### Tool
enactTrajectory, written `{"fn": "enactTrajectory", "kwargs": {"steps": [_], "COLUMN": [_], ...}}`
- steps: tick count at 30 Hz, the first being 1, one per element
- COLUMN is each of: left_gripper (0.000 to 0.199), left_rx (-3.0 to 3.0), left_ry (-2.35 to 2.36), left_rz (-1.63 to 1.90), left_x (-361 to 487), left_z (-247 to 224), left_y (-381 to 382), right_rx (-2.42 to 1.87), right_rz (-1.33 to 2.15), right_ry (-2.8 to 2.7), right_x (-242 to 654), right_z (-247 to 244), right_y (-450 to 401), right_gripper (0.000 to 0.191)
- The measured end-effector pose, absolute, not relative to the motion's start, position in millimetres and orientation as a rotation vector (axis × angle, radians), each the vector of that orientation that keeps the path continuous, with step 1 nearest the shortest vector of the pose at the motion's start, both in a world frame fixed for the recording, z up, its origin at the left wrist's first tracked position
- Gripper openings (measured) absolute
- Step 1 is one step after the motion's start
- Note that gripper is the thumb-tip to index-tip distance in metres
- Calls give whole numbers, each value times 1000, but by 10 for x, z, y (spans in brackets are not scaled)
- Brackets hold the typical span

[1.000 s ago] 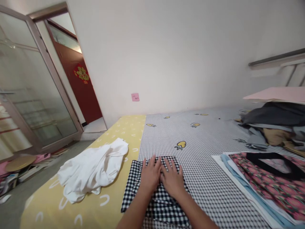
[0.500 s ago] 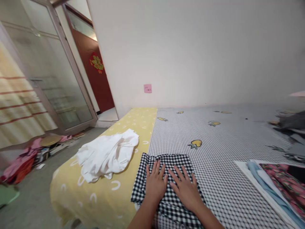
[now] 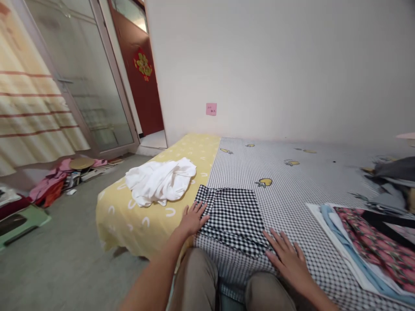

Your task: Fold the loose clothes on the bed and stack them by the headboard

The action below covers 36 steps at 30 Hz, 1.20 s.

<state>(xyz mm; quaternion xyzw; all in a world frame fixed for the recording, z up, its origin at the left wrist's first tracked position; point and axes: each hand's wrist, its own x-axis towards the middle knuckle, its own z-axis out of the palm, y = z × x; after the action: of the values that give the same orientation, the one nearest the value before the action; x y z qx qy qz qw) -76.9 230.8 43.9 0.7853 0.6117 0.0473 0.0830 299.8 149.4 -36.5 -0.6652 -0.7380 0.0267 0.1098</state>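
A black-and-white checked garment (image 3: 234, 212), folded into a rough rectangle, lies flat on the bed in front of my knees. My left hand (image 3: 192, 219) rests at its left edge, fingers spread and touching the cloth. Beside its lower right corner is my right hand (image 3: 288, 257), fingers apart, with the fingertips at or close to the fabric's edge. Neither hand grasps anything. A crumpled white garment (image 3: 162, 180) sits on the yellow part of the bed, up and to the left of my left hand.
Folded clothes (image 3: 372, 242), white, blue and floral, are stacked at the right. Dark and grey clothing (image 3: 394, 179) is heaped behind them. A green stool (image 3: 24, 224) stands on the floor at left, near a pile of pink and red cloth (image 3: 52, 179). The wall (image 3: 275, 73) borders the bed's far side.
My hands have spread apart from the middle of the checked garment to its left and right sides. The view has shifted left and down, bringing my knees into sight.
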Motion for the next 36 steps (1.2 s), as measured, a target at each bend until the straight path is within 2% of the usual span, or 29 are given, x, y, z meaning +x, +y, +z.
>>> {"fn": "enactTrajectory", "kwargs": {"steps": [5, 9, 11, 13, 16, 19, 20, 23, 26, 28, 30, 33, 36], "left_gripper": [57, 75, 82, 80, 59, 23, 18, 19, 18, 20, 27, 36, 39], "left_rx": [2390, 2474, 2521, 2563, 2624, 2691, 2719, 2826, 2956, 3094, 3164, 2996, 2849], "left_ry": [1788, 1761, 1755, 1750, 1735, 1735, 1732, 1651, 1410, 1155, 952, 978, 1111], "left_rz": [49, 34, 25, 19, 38, 72, 84, 114, 159, 394, 849, 1497, 1696], "left_x": [-1114, -1158, -1165, -1181, -1202, -1156, -1109, -815, -255, 219, 675, 1109, 1146], "left_z": [482, 514, 528, 552, 637, 788, 841, 929, 803, 596, 352, 50, -71], "left_y": [2031, 1968, 1963, 1965, 1985, 1993, 1978, 1831, 1534, 1297, 1076, 855, 801], "right_rx": [-1935, -1925, -1931, -1925, -1824, -1708, -1682, -1605, -1591, -1630, -1678, -1718, -1661], "right_rz": [223, 194, 100, 76, 227, 315, 313, 322, 322, 318, 343, 448, 642], "right_ry": [-2106, -2042, -2031, -2012, -1940, -1903, -1897, -1802, -1604, -1420, -1205, -948, -714], "right_x": [2913, 2617, 2460, 2352, 2318, 2434, 2508, 2842, 3276, 3523, 3664, 3643, 3436], "right_z": [-307, -94, 9, 91, 189, 323, 389, 647, 906, 991, 959, 694, 296], "right_y": [1251, 1193, 1236, 1324, 1517, 1735, 1806, 1999, 2131, 2141, 2050, 1692, 1151], "right_gripper": [89, 99, 94, 77, 45, 38, 38, 35, 33, 33, 43, 60, 57]}}
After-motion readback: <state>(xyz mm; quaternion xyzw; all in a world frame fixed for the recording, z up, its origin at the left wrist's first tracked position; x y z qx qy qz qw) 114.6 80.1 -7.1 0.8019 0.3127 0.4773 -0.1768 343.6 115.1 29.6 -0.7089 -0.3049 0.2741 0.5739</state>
